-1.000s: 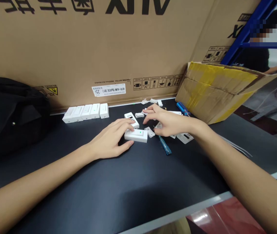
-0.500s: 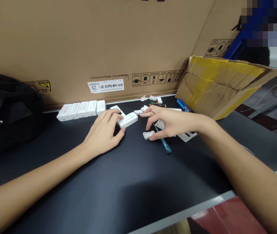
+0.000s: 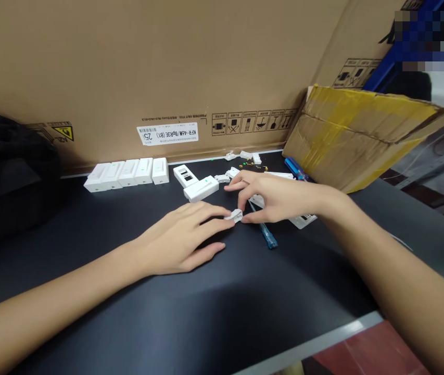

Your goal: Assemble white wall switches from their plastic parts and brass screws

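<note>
A small white plastic piece (image 3: 237, 215) is between my two hands, low over the dark tabletop. My right hand (image 3: 272, 197) pinches its right end with thumb and forefinger, the other fingers raised. My left hand (image 3: 188, 237) reaches in from the left with fingers spread, two fingertips touching the piece's left side and the thumb apart. Below my right hand lies a screwdriver with a translucent blue handle (image 3: 269, 237). Behind my left hand, a white oblong plastic case (image 3: 202, 188) rests against a white open-slotted cover (image 3: 185, 176).
Several white cases (image 3: 128, 173) stand in a row by a large cardboard box (image 3: 175, 62). Small white parts (image 3: 232, 172) and brass-coloured bits (image 3: 253, 165) lie behind my right hand. A blue-handled tool (image 3: 294, 167) is beside a taped carton (image 3: 323, 135). A black bag (image 3: 11, 172) sits left.
My left hand has left the white case and moved right and nearer to me, to the small white piece. My right hand now pinches that piece, which has turned and shifted slightly left.
</note>
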### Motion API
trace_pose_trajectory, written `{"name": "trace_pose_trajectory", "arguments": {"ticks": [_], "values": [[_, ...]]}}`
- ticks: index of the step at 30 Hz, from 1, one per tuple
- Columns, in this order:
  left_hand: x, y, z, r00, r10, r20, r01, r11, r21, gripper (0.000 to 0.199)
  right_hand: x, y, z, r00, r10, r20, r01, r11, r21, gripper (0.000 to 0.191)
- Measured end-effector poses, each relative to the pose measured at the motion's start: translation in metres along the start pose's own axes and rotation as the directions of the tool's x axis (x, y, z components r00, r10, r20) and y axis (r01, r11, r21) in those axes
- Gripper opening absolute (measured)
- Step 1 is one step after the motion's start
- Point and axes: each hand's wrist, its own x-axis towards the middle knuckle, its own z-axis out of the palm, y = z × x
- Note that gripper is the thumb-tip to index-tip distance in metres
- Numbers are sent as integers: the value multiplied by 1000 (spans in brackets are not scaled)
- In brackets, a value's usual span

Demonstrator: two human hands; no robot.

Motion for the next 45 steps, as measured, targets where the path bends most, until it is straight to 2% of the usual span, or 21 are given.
{"name": "trace_pose_trajectory", "arguments": {"ticks": [3,5,7,10,12,14,18,20,22,25,29,36,45], "values": [[-1,-3,1,999,-50,2,50,997,-56,27,2,-4,0,999,-31,-11,32,999,18,14],[-2,-4,1,998,-57,-8,56,995,-82,22,2,1,-2,997,-17,-76,15,1000,-27,20],[-3,-5,2,999,-51,-15,49,994,-100,18,1,12,-4,983,21,-183,-43,992,-117,24],[-3,-6,2,999,-41,-14,38,989,-141,14,4,28,-2,937,99,-335,-180,959,-219,32],[-2,-6,1,999,-35,-12,33,985,-170,12,7,36,0,916,154,-369,-252,939,-233,36],[-1,-6,1,1000,-27,-15,23,981,-193,10,9,40,2,924,188,-332,-275,932,-237,36],[-1,-6,0,999,-13,-30,6,977,-215,9,5,41,-4,962,171,-214,-224,941,-255,35],[-1,-6,0,1000,-14,-28,7,974,-225,9,2,43,-8,961,187,-205,-237,937,-259,35],[-1,-6,0,1000,-16,-21,11,971,-237,9,0,48,-11,937,238,-256,-308,908,-283,37],[0,-5,0,1000,-20,-14,16,967,-253,11,-5,62,-12,872,342,-350,-455,830,-323,42],[0,-5,-1,1000,-22,-20,16,965,-261,12,-11,86,-10,828,428,-362,-542,778,-319,46],[-1,-5,-2,1000,-24,-11,20,967,-252,12,-5,101,-8,824,435,-363,-543,788,-289,39],[-1,-5,-2,1000,-26,-5,24,964,-265,12,-11,84,-18,870,405,-282,-472,849,-235,35]]}}
